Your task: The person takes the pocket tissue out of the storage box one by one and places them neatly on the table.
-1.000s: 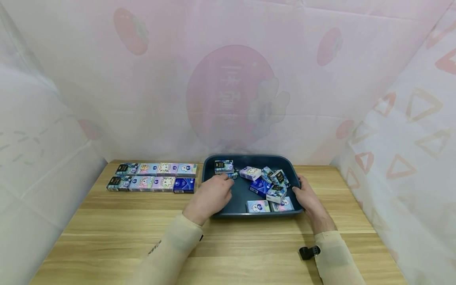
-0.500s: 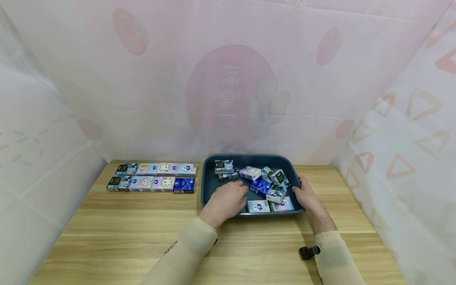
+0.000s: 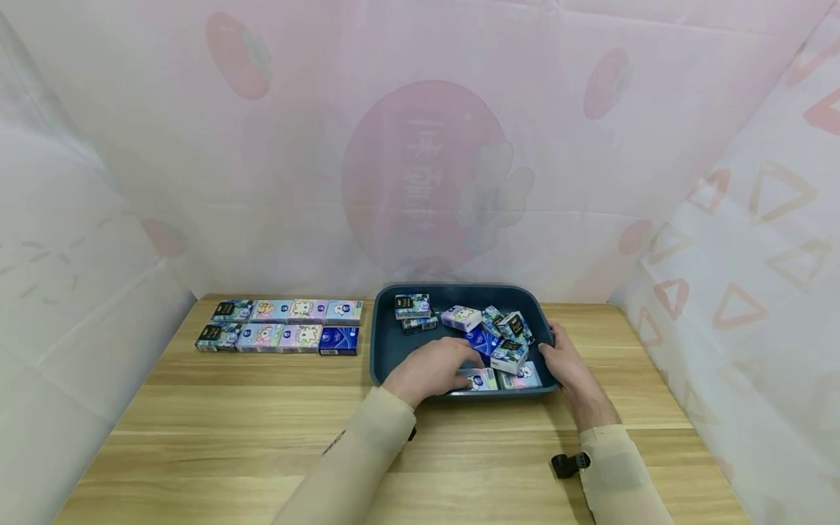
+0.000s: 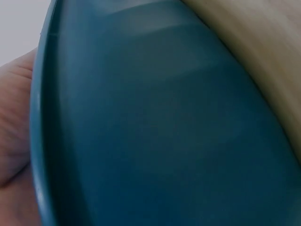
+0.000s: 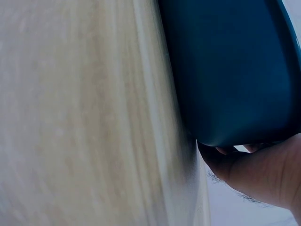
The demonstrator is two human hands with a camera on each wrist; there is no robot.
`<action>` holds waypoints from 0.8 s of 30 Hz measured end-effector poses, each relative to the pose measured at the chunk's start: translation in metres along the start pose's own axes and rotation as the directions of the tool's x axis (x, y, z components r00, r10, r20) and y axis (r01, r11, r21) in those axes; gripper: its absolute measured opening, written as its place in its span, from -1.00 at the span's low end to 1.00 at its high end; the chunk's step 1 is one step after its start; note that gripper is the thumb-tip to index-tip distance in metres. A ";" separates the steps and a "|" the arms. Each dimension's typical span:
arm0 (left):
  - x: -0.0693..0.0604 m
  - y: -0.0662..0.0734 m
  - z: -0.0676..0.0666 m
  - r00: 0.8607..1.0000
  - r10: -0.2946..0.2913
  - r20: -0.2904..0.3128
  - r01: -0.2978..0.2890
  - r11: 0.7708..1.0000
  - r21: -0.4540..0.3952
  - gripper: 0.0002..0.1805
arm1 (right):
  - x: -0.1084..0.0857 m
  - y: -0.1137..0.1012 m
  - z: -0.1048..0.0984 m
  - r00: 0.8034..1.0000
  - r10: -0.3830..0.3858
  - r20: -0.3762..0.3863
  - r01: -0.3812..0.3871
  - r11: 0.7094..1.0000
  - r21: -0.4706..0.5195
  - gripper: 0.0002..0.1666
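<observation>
A dark blue-green tray (image 3: pixel 394 350) holds several small printed packs. The person's left hand (image 3: pixel 434 368) reaches over its front rim, thumb and fingers apart, at the left end of a light blue pack (image 3: pixel 484 379); whether it pinches the pack cannot be told. A blue pack (image 3: pixel 482 340) lies just behind the fingertips. At the tray's right end the right hand (image 3: pixel 572 366) grips the rim, thumb on top. The left wrist view has the tray's wall (image 4: pixel 155 113) beside part of the left hand (image 4: pixel 16 141). Below the tray corner (image 5: pixel 225 127), the right hand (image 5: pixel 263 174) shows in the right wrist view.
Two rows of packs lie flat on the wooden table (image 3: pixel 262 408) left of the tray, ending at the right in a light blue pack (image 3: pixel 344 312) and a dark blue pack (image 3: pixel 339 340). Printed cloth (image 3: pixel 295 182) hangs behind and at both sides.
The left hand has moved right and toward the front of the tray, away from the dark floral packs at its back left. The right hand has stayed on the rim.
</observation>
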State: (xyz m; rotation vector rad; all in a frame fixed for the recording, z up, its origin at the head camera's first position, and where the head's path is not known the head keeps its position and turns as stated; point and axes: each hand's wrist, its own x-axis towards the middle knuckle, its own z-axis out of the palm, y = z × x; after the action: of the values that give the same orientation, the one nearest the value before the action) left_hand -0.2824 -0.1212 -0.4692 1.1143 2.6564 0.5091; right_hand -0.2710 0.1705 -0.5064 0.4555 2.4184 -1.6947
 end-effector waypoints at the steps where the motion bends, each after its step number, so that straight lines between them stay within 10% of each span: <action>1: 0.002 0.000 0.001 1.000 0.001 0.008 -0.001 1.000 -0.005 -0.69 | 0.000 0.000 0.000 1.000 -0.001 0.000 0.001 1.000 0.000 -0.21; 24: 0.017 0.004 0.008 0.998 -0.013 0.064 0.011 0.999 0.032 -0.63 | 0.001 0.001 0.000 1.000 -0.007 0.002 0.007 1.000 -0.010 -0.20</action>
State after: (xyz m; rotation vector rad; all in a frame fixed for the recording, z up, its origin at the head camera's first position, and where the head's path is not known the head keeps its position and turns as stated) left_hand -0.2892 -0.1045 -0.4762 1.1033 2.6232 0.4236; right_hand -0.2714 0.1713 -0.5075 0.4444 2.4294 -1.6842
